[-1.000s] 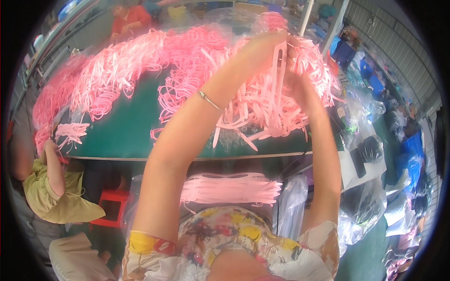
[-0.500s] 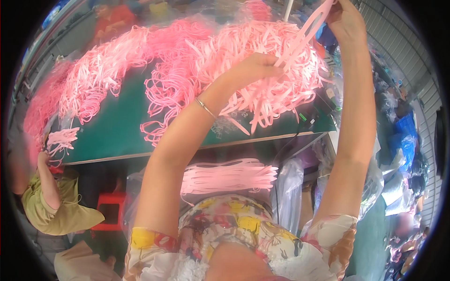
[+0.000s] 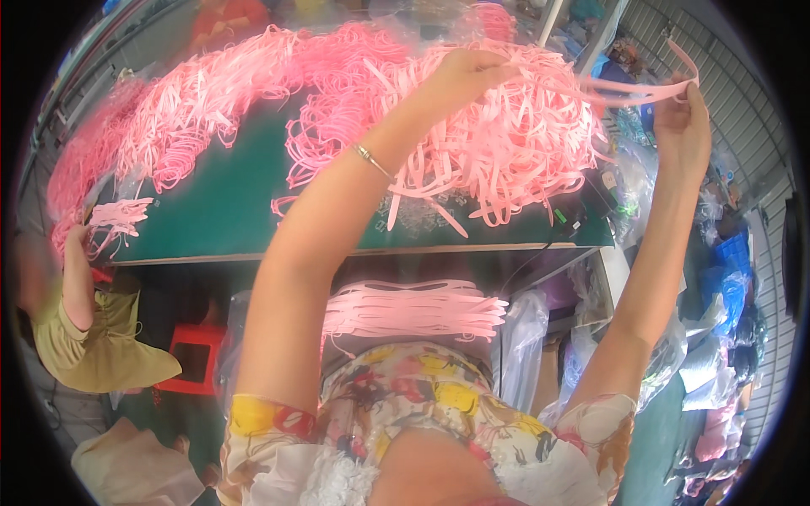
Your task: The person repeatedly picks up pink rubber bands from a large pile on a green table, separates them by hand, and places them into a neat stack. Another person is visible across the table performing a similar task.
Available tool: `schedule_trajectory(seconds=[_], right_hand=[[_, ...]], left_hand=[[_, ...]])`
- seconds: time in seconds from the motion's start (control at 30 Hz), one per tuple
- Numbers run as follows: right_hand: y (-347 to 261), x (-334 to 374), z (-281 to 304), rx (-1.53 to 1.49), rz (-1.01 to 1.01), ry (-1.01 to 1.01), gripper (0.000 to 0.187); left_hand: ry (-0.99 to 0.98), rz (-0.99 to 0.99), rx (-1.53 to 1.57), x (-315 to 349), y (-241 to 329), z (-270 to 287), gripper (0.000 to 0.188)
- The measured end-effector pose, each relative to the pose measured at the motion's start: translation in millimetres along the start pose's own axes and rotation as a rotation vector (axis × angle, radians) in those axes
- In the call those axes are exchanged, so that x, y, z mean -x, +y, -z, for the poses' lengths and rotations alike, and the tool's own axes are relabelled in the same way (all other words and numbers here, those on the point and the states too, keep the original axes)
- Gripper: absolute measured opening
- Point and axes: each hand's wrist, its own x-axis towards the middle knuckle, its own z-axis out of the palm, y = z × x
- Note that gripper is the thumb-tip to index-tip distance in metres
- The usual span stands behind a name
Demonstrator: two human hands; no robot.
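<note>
A pale pink strap (image 3: 629, 94) stretches between my hands above the right end of the green table. My left hand (image 3: 474, 74) pinches one end over the heap. My right hand (image 3: 683, 131), raised at the far right, grips the strap near its other end, and a loose tip curls up beyond the fingers. Beneath my left hand spreads a big tangled heap of pink straps (image 3: 531, 160). A neat bundle of pink straps (image 3: 413, 309) lies across my lap, just below the table edge.
More pink straps (image 3: 228, 76) run along the table (image 3: 211, 202) toward the left. Small clear pieces (image 3: 419, 217) lie by the heap. At left, a person in an olive top (image 3: 105, 337) holds pink straps beside a red stool (image 3: 192, 358). Plastic bags (image 3: 726, 270) crowd the right.
My right hand has moved right and down, and my left hand has risen slightly. The strap, slanting steeply before, now runs nearly level between them.
</note>
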Motion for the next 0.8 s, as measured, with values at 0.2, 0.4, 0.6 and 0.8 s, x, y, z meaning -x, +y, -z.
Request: schedule_trajectory(seconds=[0.2, 0.4, 0.6, 0.8], right_hand=[[33, 14, 44, -0.164, -0.121, -0.142, 0.015], [40, 28, 48, -0.239, -0.195, -0.190, 0.014], [61, 19, 77, -0.246, -0.268, -0.070, 0.009], [76, 22, 94, -0.291, -0.308, 0.062, 0.009]], left_hand=[[0.052, -0.079, -0.241, -14, -6, 20, 0.035], [0.161, -0.011, -0.304, -11, -11, 17, 0.029], [0.128, -0.091, -0.389, -26, -17, 16, 0.023], [0.066, 0.055, -0.106, -34, -15, 16, 0.021]])
